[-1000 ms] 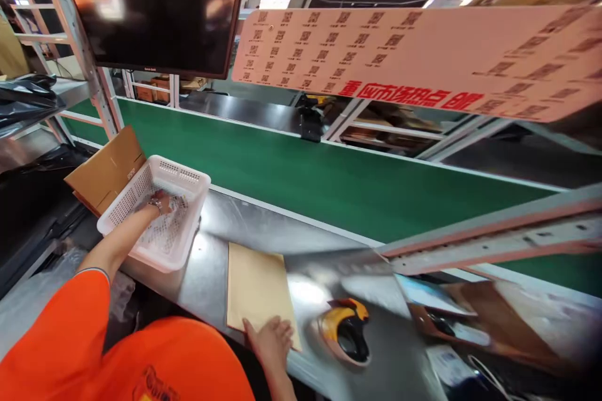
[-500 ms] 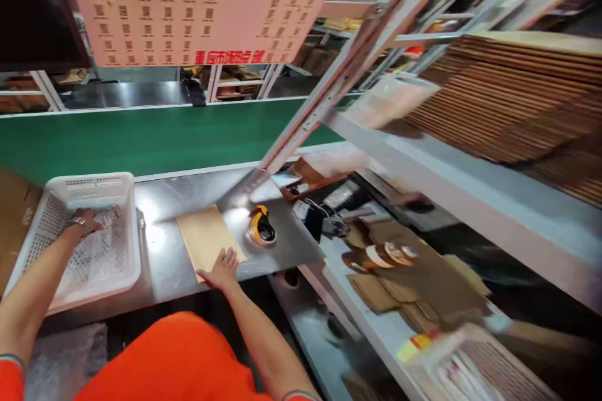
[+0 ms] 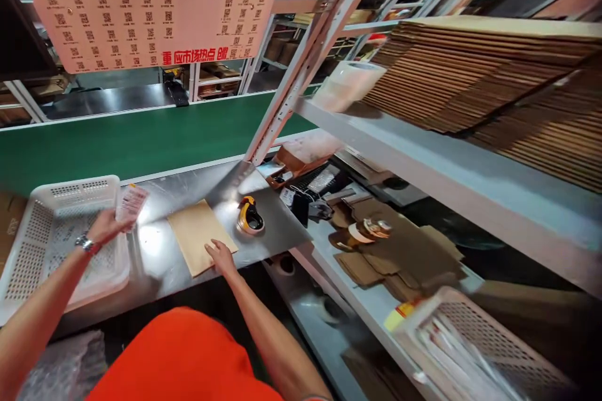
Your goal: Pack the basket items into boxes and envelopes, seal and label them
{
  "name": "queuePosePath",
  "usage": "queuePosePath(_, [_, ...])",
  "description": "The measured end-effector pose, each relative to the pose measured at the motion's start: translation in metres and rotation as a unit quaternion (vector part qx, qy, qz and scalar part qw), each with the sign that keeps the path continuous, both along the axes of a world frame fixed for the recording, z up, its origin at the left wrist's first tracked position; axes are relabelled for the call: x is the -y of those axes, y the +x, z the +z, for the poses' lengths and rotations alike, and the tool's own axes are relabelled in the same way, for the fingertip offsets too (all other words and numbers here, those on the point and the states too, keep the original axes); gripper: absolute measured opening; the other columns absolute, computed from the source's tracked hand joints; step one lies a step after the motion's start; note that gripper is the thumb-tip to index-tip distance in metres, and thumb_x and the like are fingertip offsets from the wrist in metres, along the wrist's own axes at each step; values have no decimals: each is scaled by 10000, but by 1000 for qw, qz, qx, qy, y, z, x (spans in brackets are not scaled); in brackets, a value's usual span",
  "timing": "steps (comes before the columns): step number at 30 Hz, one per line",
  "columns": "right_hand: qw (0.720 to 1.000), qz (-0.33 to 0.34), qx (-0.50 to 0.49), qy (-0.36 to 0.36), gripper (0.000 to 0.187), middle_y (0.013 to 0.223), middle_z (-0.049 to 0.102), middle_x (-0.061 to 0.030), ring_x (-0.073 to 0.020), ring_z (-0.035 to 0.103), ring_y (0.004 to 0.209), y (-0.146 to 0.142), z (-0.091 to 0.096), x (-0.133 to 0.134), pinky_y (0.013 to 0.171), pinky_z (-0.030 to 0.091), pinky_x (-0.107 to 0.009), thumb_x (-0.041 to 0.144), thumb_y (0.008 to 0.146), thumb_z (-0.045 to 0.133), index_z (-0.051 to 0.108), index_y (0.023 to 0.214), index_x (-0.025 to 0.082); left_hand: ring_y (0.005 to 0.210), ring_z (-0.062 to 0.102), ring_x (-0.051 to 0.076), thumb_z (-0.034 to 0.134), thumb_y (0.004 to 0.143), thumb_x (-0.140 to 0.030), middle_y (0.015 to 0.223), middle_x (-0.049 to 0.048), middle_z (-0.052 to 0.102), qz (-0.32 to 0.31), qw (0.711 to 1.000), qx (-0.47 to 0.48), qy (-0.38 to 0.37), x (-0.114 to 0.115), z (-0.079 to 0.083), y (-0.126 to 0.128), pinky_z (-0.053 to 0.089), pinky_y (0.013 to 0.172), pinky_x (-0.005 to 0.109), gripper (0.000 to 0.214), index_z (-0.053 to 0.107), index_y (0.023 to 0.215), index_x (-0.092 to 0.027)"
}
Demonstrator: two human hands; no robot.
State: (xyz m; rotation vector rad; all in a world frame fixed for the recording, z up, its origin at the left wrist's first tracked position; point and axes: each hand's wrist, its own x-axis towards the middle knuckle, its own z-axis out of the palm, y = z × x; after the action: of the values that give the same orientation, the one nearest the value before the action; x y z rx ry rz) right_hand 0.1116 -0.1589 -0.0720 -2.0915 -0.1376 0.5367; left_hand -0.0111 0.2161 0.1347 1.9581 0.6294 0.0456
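sign: QR grid, red Chinese line | left hand pinches packet by basket | right hand flat on envelope, steel counter's front edge | green belt behind

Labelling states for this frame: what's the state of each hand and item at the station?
left hand: shut on the packet.
packet: held up at the white basket's right rim.
white basket: upright on the steel table.
right hand: open, flat on the brown envelope.
brown envelope: lying flat, pinned at its near corner.
tape dispenser: resting on the steel table, untouched.
cardboard sheets: stacked flat on the shelf.
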Motion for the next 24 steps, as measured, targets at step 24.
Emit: queuePosePath(24, [864, -121, -203, 445, 503, 1004, 868, -70, -269, 805, 928, -58, 93, 162, 966, 707, -475, 638, 686, 1044, 880, 929, 230, 616, 703, 161, 969, 739, -411, 784, 79, 801, 46, 937, -43, -343, 372, -104, 44, 446, 496, 235, 367, 813, 890, -116])
